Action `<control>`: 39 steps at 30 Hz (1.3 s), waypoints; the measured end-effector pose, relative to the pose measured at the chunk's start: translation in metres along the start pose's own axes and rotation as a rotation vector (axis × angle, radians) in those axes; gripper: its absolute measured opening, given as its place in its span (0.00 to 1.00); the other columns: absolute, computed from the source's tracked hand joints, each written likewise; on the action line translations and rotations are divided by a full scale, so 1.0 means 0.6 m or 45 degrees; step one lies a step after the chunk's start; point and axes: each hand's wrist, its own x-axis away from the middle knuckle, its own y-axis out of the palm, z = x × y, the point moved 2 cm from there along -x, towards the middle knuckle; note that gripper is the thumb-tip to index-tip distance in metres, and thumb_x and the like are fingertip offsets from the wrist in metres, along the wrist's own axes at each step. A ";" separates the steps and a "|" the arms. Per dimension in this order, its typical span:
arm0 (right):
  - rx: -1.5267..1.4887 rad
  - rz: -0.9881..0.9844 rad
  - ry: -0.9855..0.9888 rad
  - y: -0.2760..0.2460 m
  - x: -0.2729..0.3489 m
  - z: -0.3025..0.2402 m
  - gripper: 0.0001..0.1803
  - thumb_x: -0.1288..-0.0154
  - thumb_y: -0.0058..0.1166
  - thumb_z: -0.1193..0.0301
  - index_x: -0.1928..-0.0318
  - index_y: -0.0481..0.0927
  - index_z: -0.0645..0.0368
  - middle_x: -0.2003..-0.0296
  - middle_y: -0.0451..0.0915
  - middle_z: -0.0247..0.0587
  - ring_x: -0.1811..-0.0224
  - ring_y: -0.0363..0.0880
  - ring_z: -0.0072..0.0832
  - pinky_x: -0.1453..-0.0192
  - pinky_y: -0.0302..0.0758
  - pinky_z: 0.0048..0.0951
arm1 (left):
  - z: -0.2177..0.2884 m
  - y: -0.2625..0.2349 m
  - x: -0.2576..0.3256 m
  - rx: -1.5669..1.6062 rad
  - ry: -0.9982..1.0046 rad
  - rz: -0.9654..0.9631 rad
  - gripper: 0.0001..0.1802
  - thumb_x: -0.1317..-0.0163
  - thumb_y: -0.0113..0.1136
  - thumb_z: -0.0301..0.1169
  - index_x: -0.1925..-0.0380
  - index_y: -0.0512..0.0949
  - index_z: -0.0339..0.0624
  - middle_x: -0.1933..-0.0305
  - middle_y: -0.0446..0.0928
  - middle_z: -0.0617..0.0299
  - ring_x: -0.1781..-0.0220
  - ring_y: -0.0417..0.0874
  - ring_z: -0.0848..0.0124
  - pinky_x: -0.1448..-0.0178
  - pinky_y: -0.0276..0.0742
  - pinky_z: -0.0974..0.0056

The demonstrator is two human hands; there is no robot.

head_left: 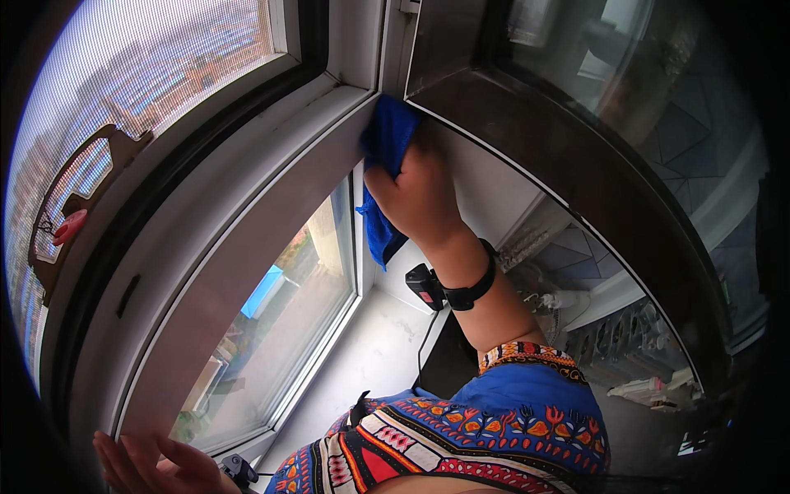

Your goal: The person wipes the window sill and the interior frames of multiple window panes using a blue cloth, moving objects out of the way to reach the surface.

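Note:
A blue cloth (390, 136) is gripped in my right hand (424, 193), pressed into the corner where the white window frame (247, 218) meets the dark edge of the swung-out sash (527, 148). Part of the cloth hangs down below my fingers, and my fingertips are hidden behind it. At the lower left, my left hand (160, 465) lies against the lower end of the white frame. Its fingers are stretched out and hold nothing.
Below the frame is a lower window pane (271, 321) above a white sill (370, 337). A mesh screen (189, 74) fills the upper left, with a brown cutout (49, 214) hanging on it. Black straps with small devices circle both wrists; a thin cable runs from the right device (424, 286).

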 end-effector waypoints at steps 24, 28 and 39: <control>0.164 -0.094 0.121 -0.005 -0.013 -0.001 0.11 0.47 0.61 0.70 0.70 0.74 0.65 0.69 0.76 0.58 0.65 0.79 0.53 0.61 0.77 0.45 | -0.008 -0.001 0.030 0.038 -0.019 -0.235 0.20 0.31 0.52 0.33 0.40 0.73 0.45 0.34 0.73 0.50 0.34 0.75 0.51 0.33 0.70 0.44; 0.232 -0.169 0.195 0.034 0.019 0.014 0.12 0.47 0.59 0.70 0.67 0.73 0.65 0.65 0.76 0.59 0.64 0.79 0.54 0.57 0.78 0.47 | -0.013 0.003 0.046 -0.018 -0.028 -0.336 0.19 0.31 0.51 0.33 0.41 0.73 0.47 0.34 0.73 0.50 0.33 0.74 0.51 0.32 0.68 0.43; 0.447 -0.437 0.116 0.022 -0.062 -0.022 0.09 0.45 0.51 0.74 0.65 0.76 0.67 0.66 0.80 0.61 0.65 0.81 0.56 0.57 0.81 0.47 | 0.035 0.049 0.033 0.127 -0.013 -0.424 0.20 0.34 0.53 0.35 0.41 0.72 0.52 0.32 0.72 0.52 0.32 0.73 0.54 0.25 0.55 0.47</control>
